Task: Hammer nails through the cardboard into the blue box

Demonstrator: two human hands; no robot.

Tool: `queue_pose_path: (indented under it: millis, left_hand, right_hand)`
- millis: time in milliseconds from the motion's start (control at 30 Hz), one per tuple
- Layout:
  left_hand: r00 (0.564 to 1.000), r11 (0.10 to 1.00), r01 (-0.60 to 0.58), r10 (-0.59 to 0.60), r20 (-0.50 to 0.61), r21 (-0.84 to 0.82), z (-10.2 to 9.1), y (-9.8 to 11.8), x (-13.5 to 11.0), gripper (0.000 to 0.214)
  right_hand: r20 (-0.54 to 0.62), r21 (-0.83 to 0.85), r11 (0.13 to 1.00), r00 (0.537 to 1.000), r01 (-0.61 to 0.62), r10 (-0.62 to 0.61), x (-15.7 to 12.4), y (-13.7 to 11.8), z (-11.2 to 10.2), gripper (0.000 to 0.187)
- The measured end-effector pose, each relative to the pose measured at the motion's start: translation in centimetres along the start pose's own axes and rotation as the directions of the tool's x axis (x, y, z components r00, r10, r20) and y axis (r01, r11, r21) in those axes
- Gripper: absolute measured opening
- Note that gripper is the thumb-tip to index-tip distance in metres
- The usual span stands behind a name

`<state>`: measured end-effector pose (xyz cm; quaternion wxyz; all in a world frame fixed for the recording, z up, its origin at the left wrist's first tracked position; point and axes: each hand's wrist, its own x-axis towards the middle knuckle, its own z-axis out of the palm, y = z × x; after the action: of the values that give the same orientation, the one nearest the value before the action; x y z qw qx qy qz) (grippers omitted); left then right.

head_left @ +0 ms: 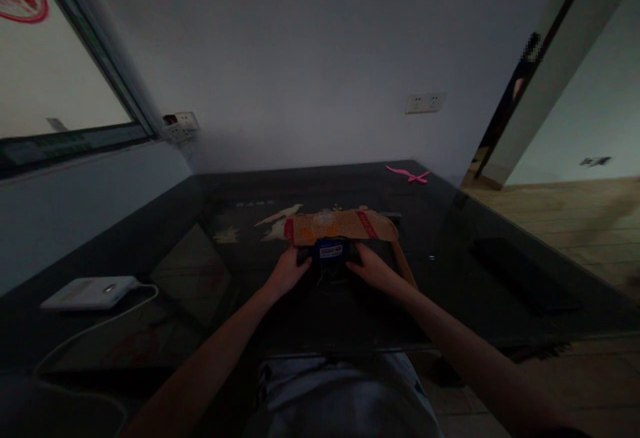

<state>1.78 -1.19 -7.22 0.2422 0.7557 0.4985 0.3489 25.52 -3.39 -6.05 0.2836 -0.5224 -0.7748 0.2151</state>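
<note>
Hands reach in over a dark, shiny table [440, 298], one on each side of a small blue packet [331, 250] with a white label. The blue packet is in the middle, near the person's side of the table. The left hand [289, 270] is at its left, with the thumb pointing in toward it. The right hand [369, 266] is at its right, and its thumb points in too. Both hands are a bit curled, but it is too dark to tell if they grip the packet or just sit beside it.

Just behind the packet is an orange-brown wrapper [340, 226] with red bands. A brown strip [406, 268] runs down from its right end, past the right hand. Well off to the left, a white gadget [93, 293] lies flat with a white cable [109, 321] coming out of it. A long black thing [523, 275] lies on the right side of the table. Near the far right corner is a bright pink strip [417, 178], crossed over itself at one end. Wall sockets [425, 103] are above it.
</note>
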Motion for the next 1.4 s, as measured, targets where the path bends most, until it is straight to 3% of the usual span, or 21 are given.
queue_pose_path:
  millis: [133,333,467,600,933,1067,1233,1300,1400]
  left_hand:
    - [0.999,1.000,-0.007,0.006,-0.031,-0.014,0.3,-0.1,0.3,0.042]
    - [0.994,0.991,0.109,-0.108,0.020,-0.076,0.3,0.0,1.6,0.050]
    - [0.988,0.976,0.153,-0.148,0.042,-0.155,0.4,-0.3,2.0,0.047]
    - [0.994,0.976,0.108,-0.108,0.012,-0.190,0.6,-0.7,2.1,0.049]
    - [0.996,0.996,0.038,-0.044,-0.076,-0.079,0.9,-1.1,2.0,0.051]
    - [0.998,0.999,0.033,-0.035,-0.052,-0.038,0.9,-0.9,2.1,0.053]
    - [0.993,0.981,-0.007,0.030,-0.118,0.193,-0.5,-0.4,1.3,0.057]
    - [0.998,0.958,-0.024,0.041,-0.051,0.286,-1.2,0.1,0.6,0.037]
    - [0.979,0.935,-0.167,0.118,0.168,0.314,-1.8,1.3,-0.3,0.016]
  right_hand:
    - [0.024,-0.163,0.984,0.997,-0.073,0.078,-0.5,-0.8,-0.4,0.047]
    - [0.040,-0.396,0.915,0.994,-0.077,0.100,-1.3,-2.0,-1.1,0.038]
    - [0.070,-0.452,0.892,0.997,0.018,0.015,-1.7,-3.0,-1.3,0.030]
    - [0.126,-0.459,0.876,0.987,0.149,-0.102,-1.7,-3.3,-1.0,0.029]
    - [0.164,-0.505,0.840,0.978,0.197,-0.131,-2.0,-3.5,-0.9,0.030]
    - [0.169,-0.516,0.835,0.978,0.193,-0.122,-2.1,-3.9,-1.1,0.028]
    - [0.139,-0.504,0.845,0.982,0.180,-0.126,-2.1,-3.9,-1.2,0.024]
    - [0.138,-0.476,0.854,0.977,0.208,-0.162,-2.1,-3.9,-1.2,0.024]
    - [0.178,-0.390,0.869,0.951,0.303,-0.252,-2.1,-4.0,-0.9,0.026]
